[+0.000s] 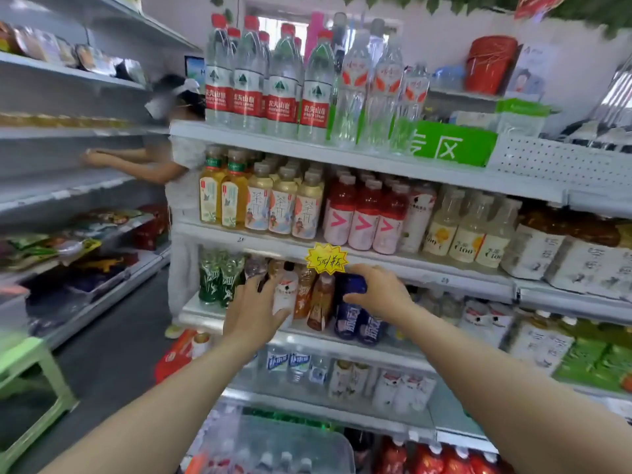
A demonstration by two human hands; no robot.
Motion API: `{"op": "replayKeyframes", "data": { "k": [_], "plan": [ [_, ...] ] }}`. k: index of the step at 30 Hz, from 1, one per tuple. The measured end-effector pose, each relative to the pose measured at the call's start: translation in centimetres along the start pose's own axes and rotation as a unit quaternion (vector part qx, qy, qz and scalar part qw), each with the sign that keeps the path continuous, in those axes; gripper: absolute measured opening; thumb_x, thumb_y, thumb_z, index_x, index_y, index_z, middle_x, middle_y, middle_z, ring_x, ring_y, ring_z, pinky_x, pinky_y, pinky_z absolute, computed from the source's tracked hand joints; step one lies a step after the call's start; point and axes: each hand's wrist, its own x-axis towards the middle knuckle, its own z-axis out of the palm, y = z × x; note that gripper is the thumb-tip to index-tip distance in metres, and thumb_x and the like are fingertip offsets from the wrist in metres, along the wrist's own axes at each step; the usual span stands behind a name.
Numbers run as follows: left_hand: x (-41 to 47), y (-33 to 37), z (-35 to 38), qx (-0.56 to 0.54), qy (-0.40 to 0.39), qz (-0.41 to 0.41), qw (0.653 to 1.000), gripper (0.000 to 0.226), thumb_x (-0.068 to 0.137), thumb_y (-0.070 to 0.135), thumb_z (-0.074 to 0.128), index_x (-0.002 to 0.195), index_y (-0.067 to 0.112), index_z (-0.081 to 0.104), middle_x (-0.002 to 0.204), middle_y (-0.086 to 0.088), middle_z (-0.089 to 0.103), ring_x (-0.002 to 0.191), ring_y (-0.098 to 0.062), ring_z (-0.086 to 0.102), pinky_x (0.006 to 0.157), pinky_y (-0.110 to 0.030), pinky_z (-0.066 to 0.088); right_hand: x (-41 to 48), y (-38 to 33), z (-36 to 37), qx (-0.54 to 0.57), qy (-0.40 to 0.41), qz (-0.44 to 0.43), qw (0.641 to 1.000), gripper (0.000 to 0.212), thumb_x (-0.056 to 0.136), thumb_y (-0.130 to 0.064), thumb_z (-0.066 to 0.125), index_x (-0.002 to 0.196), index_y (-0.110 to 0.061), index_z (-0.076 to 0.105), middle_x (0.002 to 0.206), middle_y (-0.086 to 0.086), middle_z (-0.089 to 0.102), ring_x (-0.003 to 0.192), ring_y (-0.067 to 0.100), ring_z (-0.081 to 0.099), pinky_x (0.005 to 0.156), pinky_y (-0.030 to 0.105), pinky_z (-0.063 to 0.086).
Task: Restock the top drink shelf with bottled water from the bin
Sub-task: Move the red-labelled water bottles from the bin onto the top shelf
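Clear bin [273, 439] beneath hands [253, 307], water bottles [284, 80] overhead, blue bottle [345, 319] gripped

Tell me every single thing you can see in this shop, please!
water bottles: four in front, red labels, top shelf left
clear bottles: about three, orange marks, top shelf
sign: one, green, top shelf edge
tub: one, red, top right
tea bottles: five in front, yellow and cream, second shelf left
red drinks: three in front, pink labels, second shelf middle
price star: one, yellow, under second shelf
blue bottles: two, blue, third shelf
white bottle: one, white, third shelf
bin: one, clear, bottom, bottles inside
stool: one, green, left floor
other person: one, left aisle
left grip: one, against the white bottle
right grip: one, round a blue bottle's top
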Motion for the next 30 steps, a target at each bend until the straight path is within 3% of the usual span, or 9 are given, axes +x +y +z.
{"op": "replayKeyframes", "data": {
  "k": [5,12,15,19,22,24,25,27,30],
  "plan": [
    [-5.5,-5.2,8.3,0.012,-0.121,-0.077,0.99,0.068,0.093,0.049,0.061,0.152,0.031,0.033,0.157,-0.011,0.027,0.143,-0.032,0.027,0.106,-0.043,0.041,-1.3,2.5,9.8,-0.018,-0.105,0.024,0.994,0.063,0.09,-0.04,0.074,0.147,-0.029,0.048,0.138,0.011,0.054,0.126,0.031,0.053,0.098,0.04,0.049],
    [-12.2,-11.0,18.3,0.036,-0.267,-0.181,0.946,0.073,0.096,0.054,0.053,0.157,0.03,0.02,0.162,-0.015,0.018,0.147,-0.032,0.022,0.114,-0.041,0.031,-2.5,6.1,22.8,0.001,-0.237,0.044,0.97,0.062,0.091,-0.04,0.073,0.147,-0.029,0.049,0.144,0.013,0.055,0.128,0.033,0.055,0.099,0.039,0.048],
    [-14.8,-12.9,21.9,0.026,-0.282,-0.224,0.933,0.072,0.095,0.053,0.055,0.156,0.031,0.024,0.161,-0.014,0.02,0.147,-0.032,0.024,0.114,-0.041,0.03,-3.2,7.6,28.2,0.036,-0.31,0.058,0.948,0.064,0.092,-0.038,0.072,0.149,-0.025,0.047,0.142,0.014,0.055,0.119,0.033,0.061,0.096,0.039,0.05],
    [-18.3,-14.7,26.0,0.052,-0.297,-0.253,0.919,0.072,0.094,0.055,0.055,0.155,0.027,0.029,0.158,-0.017,0.026,0.145,-0.033,0.025,0.114,-0.046,0.026,-4.7,9.2,34.2,0.069,-0.367,0.066,0.925,0.06,0.091,-0.038,0.073,0.144,-0.019,0.052,0.138,0.012,0.062,0.126,0.029,0.059,0.1,0.033,0.043],
    [-20.5,-15.4,28.1,0.083,-0.286,-0.267,0.917,0.07,0.091,0.053,0.062,0.15,0.021,0.043,0.155,-0.023,0.032,0.144,-0.039,0.03,0.116,-0.052,0.024,-5.6,10.2,38.3,0.113,-0.407,0.117,0.899,0.057,0.089,-0.036,0.076,0.139,-0.019,0.055,0.122,0.009,0.068,0.101,0.026,0.069,0.078,0.024,0.047],
    [-21.5,-15.5,29.5,0.11,-0.262,-0.254,0.925,0.066,0.089,0.05,0.067,0.143,0.016,0.053,0.151,-0.026,0.038,0.141,-0.044,0.035,0.116,-0.058,0.024,-5.9,10.9,40.5,0.15,-0.414,0.158,0.884,0.057,0.088,-0.036,0.078,0.138,-0.019,0.056,0.12,0.004,0.065,0.091,0.019,0.063,0.061,0.01,0.044],
    [-21.7,-15.3,30.1,0.125,-0.248,-0.246,0.928,0.063,0.09,0.051,0.066,0.141,0.015,0.056,0.15,-0.027,0.041,0.14,-0.045,0.037,0.116,-0.059,0.024,-6.0,11.2,41.5,0.169,-0.418,0.174,0.875,0.058,0.087,-0.036,0.078,0.139,-0.019,0.057,0.124,0.003,0.063,0.092,0.016,0.061,0.062,0.009,0.045],
    [-21.9,-15.1,31.2,0.146,-0.23,-0.249,0.929,0.061,0.094,0.054,0.056,0.144,0.019,0.052,0.153,-0.025,0.038,0.144,-0.043,0.032,0.119,-0.058,0.014,-5.8,11.5,43.4,0.199,-0.426,0.203,0.859,0.055,0.085,-0.038,0.08,0.135,-0.022,0.061,0.13,-0.002,0.064,0.104,0.016,0.064,0.08,0.02,0.052],
    [-21.7,-15.0,32.2,0.15,-0.236,-0.276,0.92,0.062,0.099,0.056,0.042,0.152,0.025,0.039,0.161,-0.019,0.025,0.15,-0.037,0.018,0.121,-0.054,-0.002,-4.8,11.2,45.6,0.238,-0.433,0.254,0.832,0.044,0.083,-0.045,0.08,0.12,-0.027,0.065,0.122,-0.006,0.067,0.108,0.019,0.068,0.091,0.032,0.057]
  ]
}}
